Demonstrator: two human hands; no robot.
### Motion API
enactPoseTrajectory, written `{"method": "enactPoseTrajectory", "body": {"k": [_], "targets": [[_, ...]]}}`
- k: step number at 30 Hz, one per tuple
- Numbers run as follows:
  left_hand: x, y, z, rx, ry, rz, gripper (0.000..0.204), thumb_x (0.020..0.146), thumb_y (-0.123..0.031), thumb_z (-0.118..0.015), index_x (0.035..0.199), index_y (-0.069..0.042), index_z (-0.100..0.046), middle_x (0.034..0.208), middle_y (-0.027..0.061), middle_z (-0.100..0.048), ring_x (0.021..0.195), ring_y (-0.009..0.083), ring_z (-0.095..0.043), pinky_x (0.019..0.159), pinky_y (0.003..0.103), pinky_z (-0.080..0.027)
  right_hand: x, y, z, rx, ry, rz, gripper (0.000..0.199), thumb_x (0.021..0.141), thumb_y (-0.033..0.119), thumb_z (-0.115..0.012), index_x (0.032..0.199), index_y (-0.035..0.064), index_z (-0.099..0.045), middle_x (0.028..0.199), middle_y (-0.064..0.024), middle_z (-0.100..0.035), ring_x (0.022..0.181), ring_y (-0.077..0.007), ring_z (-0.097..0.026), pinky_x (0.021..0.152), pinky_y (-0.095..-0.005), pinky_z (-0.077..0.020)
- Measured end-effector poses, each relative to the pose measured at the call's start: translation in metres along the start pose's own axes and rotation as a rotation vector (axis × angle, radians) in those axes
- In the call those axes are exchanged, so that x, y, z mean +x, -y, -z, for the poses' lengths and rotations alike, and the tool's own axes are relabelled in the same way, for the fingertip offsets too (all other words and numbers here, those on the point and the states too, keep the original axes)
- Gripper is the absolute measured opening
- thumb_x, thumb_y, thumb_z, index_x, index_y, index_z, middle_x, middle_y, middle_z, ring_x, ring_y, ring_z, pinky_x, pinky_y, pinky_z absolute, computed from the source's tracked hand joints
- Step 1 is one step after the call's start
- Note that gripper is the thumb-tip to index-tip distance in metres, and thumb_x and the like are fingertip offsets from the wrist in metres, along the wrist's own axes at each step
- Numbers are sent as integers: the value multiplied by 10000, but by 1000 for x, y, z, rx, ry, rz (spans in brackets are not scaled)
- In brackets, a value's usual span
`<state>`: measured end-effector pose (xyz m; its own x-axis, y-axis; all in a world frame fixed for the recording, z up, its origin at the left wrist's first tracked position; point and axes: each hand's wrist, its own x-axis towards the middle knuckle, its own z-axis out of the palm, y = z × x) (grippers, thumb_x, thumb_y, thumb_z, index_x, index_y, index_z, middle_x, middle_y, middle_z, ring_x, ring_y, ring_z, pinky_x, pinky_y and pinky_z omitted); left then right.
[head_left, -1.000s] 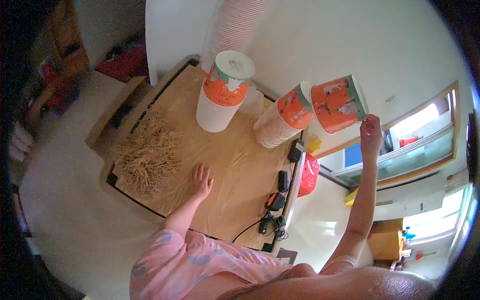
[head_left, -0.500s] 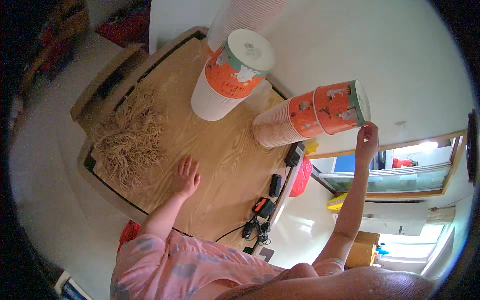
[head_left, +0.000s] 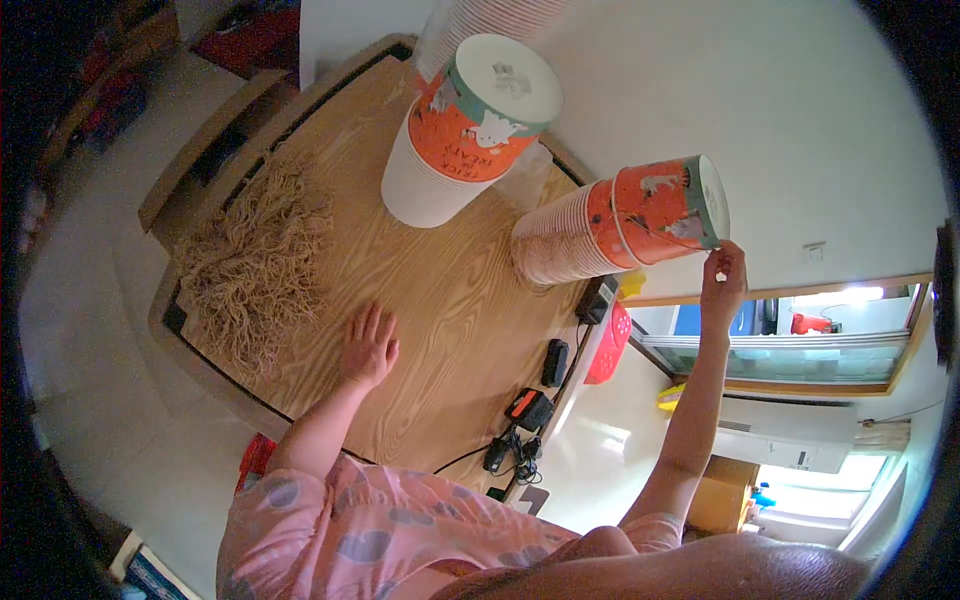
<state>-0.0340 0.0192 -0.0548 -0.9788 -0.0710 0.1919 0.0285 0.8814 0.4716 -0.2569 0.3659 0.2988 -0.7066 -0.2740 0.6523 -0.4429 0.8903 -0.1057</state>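
Observation:
My left hand point(head_left: 369, 347) lies flat on the wood-grain tabletop point(head_left: 430, 335), fingers stretched out, beside a shaggy heap of brown twine strands point(head_left: 255, 270). Raised at the right, my right hand point(head_left: 724, 278) has its fingertips pinched together at the green-banded end of a tall stack of upside-down paper cups point(head_left: 645, 220). A thin brown strand point(head_left: 665, 238) runs from those fingertips across the orange side of the top cup. A second inverted stack of paper cups point(head_left: 465, 125), orange and green above white, stands to its left.
A third cup stack point(head_left: 495, 30) in clear wrapping stands behind. Black adapters point(head_left: 530, 408) and a tangle of cable point(head_left: 523, 460) lie along the table's right edge. Beyond that edge is a red plastic item point(head_left: 608, 348). A pale wall point(head_left: 800, 130) rises behind the cups.
My right hand has shifted slightly left and down, and the thin strand now shows across the cup's side. My left hand stays flat on the table. The view has tilted a little.

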Motion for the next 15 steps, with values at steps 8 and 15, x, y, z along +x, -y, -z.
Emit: {"method": "enactPoseTrajectory", "body": {"k": [8, 15], "targets": [[2, 1, 3, 5, -23, -25, 490, 765, -274, -539, 1200, -79, -425, 1302, 182, -341, 1225, 342, -297, 985, 511, -243, 2, -7, -4, 34, 36, 33, 195, 790, -25, -535, 980, 22, -550, 818, -67, -561, 627, -121, -506, 599, -250, -449], [1, 4, -5, -2, -42, -40, 487, 763, -267, -535, 1201, -85, -425, 1292, 183, -354, 1229, 348, -290, 982, 522, -244, -4, -11, -9, 31, 75, 52, 215, 768, -46, -534, 970, 27, -556, 799, -76, -540, 636, -140, -510, 599, -254, -446]]}}
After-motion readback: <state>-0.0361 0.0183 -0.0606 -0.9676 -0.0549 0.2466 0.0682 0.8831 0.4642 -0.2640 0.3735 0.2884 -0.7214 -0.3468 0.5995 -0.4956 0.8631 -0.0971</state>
